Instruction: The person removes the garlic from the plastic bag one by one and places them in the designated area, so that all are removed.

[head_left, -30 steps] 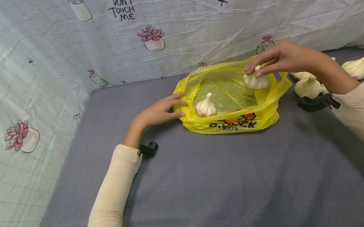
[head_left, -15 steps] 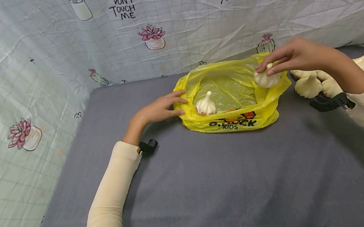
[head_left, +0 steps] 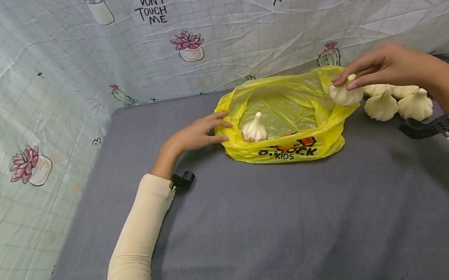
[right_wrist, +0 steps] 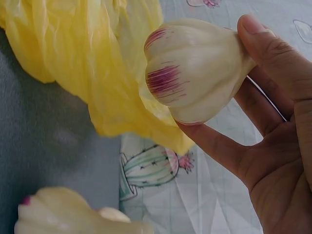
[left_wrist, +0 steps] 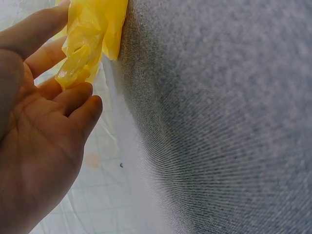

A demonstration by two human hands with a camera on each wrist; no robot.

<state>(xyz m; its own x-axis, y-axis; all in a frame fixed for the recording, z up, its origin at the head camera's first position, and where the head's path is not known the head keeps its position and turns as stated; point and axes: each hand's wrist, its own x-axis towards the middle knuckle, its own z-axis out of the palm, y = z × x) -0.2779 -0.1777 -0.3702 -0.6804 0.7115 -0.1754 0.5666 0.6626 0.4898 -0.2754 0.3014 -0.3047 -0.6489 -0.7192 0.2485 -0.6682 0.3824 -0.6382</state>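
A yellow plastic bag (head_left: 297, 147) lies with its mouth spread wide. Inside, near its left front, sits a white garlic bulb (head_left: 254, 128). My left hand (head_left: 194, 135) rests against the bag's left side, its fingers loosely extended; yellow plastic (left_wrist: 90, 39) touches them in the left wrist view. My right hand (head_left: 395, 67) holds a second garlic bulb (head_left: 345, 93) by its neck at the bag's right rim. Purple streaks mark this held bulb (right_wrist: 195, 70) in the right wrist view, with thumb and fingers about it.
Several more garlic bulbs (head_left: 415, 105) cluster to the right of the bag, partly hidden by my right arm. Grey cloth covers the table (head_left: 266, 232). A printed curtain (head_left: 231, 20) hangs behind and to the left.
My right hand has moved right with the garlic bulb, from over the bag's mouth to its right rim. More of the bulbs on the table show now. My left hand stays put.
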